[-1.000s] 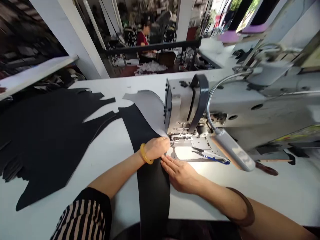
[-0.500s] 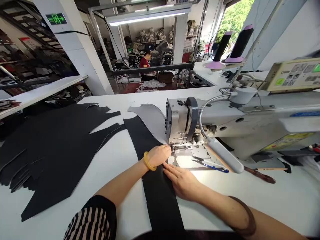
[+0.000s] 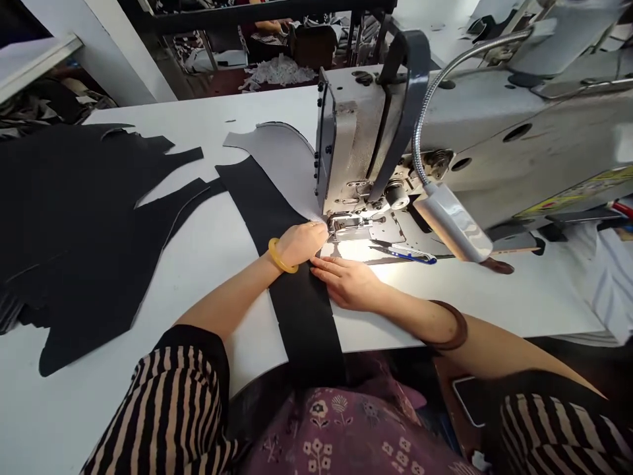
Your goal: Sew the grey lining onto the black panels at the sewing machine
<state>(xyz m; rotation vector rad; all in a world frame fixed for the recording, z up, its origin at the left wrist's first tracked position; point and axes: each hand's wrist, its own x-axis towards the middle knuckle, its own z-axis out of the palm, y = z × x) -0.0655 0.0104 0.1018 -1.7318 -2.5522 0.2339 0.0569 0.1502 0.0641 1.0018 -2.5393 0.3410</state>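
A long black strip of material runs from the table's front edge up to the presser foot of a grey sewing machine. My left hand, a yellow bangle on its wrist, is curled with its fingertips pinching the strip's edge right at the foot. My right hand lies flat with its fingers stretched out on the strip's right edge, just in front of the foot. A grey piece lies past the needle, joined to the strip.
A stack of black cut pieces covers the left of the white table. Blue-handled snips lie on the machine bed under a gooseneck lamp. A wooden-handled tool lies right of them.
The view has tilted down, showing my lap and sleeves. Both hands stay at the presser foot on the black strip, with little shift.
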